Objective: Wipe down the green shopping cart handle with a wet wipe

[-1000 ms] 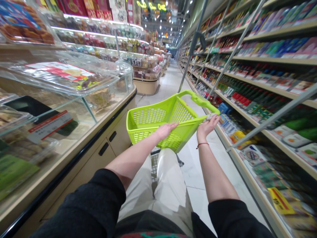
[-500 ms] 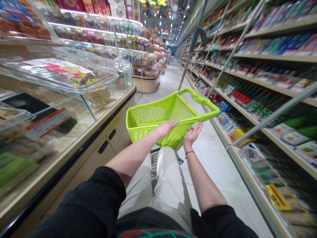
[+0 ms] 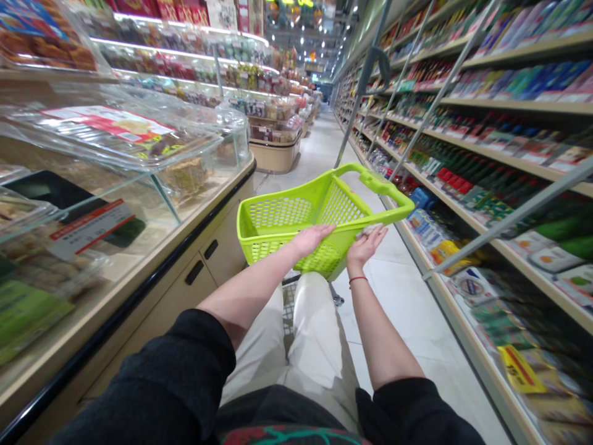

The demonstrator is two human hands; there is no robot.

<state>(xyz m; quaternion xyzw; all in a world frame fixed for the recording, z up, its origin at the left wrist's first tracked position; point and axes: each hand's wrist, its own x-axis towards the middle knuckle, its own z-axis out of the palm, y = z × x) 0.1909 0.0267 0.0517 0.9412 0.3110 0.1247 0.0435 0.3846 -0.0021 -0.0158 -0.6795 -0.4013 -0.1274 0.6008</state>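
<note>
A lime-green plastic shopping basket (image 3: 278,210) with perforated walls sits tilted in front of my knees, its handle loop pointing to the right. My left hand (image 3: 312,240) lies along the near rim with its fingers stretched out flat; the thumb is hidden. At the right part of the same near wall, just below the handle, my right hand (image 3: 367,246) presses a crumpled white cloth (image 3: 368,230) against the plastic. Only a little of the cloth shows past the fingers. Inside the basket I see no goods.
Close on the left runs a glass-fronted display counter (image 3: 152,204) with packed food. Shelves (image 3: 514,105) of bottles and packets line the right side, crossed by slanting metal bars. Pale floor tiles (image 3: 393,296) lie between. Partly behind my legs a metal cart frame (image 3: 290,303) shows.
My right hand has slid slightly right and up along the basket's wall with the cloth. My left hand stays on the rim, and the basket has barely shifted.
</note>
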